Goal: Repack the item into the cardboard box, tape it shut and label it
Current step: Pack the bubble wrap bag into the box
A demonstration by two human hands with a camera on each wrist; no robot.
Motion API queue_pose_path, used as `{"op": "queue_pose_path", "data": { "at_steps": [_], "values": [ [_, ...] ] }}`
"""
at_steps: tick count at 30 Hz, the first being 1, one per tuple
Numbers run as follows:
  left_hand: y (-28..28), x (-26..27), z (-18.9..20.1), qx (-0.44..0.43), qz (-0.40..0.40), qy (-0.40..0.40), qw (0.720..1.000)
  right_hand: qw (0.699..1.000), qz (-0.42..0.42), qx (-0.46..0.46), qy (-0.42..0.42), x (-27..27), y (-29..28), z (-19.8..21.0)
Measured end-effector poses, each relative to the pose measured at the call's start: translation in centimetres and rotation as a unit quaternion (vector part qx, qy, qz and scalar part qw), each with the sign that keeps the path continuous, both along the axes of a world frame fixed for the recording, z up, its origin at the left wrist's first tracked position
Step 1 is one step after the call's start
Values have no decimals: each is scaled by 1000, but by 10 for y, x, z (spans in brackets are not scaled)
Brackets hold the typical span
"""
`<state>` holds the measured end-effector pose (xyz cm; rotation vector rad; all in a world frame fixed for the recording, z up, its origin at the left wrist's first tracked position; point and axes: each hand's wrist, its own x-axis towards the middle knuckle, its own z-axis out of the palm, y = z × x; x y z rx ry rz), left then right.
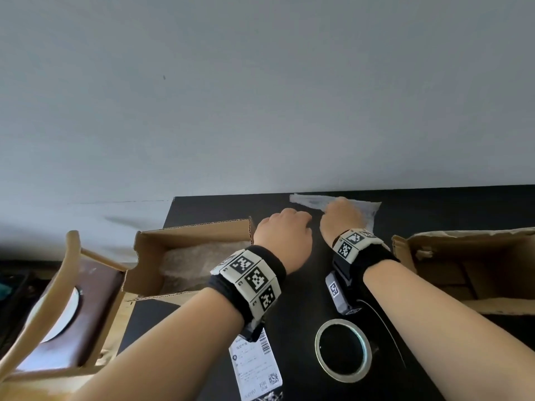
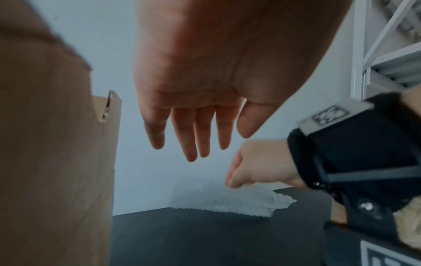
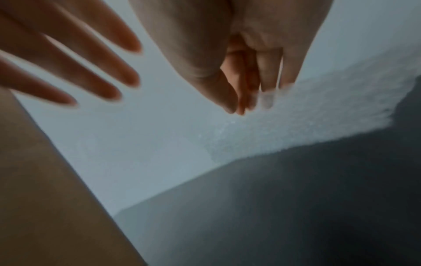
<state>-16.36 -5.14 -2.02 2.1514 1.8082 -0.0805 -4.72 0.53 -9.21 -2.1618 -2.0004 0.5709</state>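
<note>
A sheet of bubble wrap (image 1: 363, 208) lies at the far edge of the black table (image 1: 289, 314). My right hand (image 1: 340, 211) pinches its near left part; in the right wrist view the thumb and fingertips (image 3: 241, 100) meet at the bubble wrap (image 3: 318, 117). My left hand (image 1: 289, 224) hovers just left of it, fingers (image 2: 191, 136) straight and spread, holding nothing. An open cardboard box (image 1: 162, 244) stands at the table's left with cushioning inside. A tape roll (image 1: 343, 350) and a printed shipping label (image 1: 256, 369) lie near me. The item itself is not seen.
A second open cardboard box (image 1: 463, 264) sits at the right of the table. A wooden chair (image 1: 58, 299) stands left of the table. A pale wall runs behind the table. A white metal shelf (image 2: 387, 54) shows in the left wrist view.
</note>
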Motion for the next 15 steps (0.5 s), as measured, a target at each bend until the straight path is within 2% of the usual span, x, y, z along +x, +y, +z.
{"op": "queue_pose_path", "data": {
  "at_steps": [3,8,10,13,15],
  "values": [
    [-2,-1,5,2,30,-46,998,979,-28,111,169,5,-5,19],
    [-7,-8,22,44,67,-151,985,907,-64,209,359,9,-26,68],
    [-8,-17,31,99,66,-184,976,895,-25,237,376,8,-38,89],
    [-4,-39,46,193,-4,-181,964,897,58,257,354,1,-54,115],
    [-4,-50,58,196,-41,-187,962,891,92,253,365,-6,-62,129]
  ]
}}
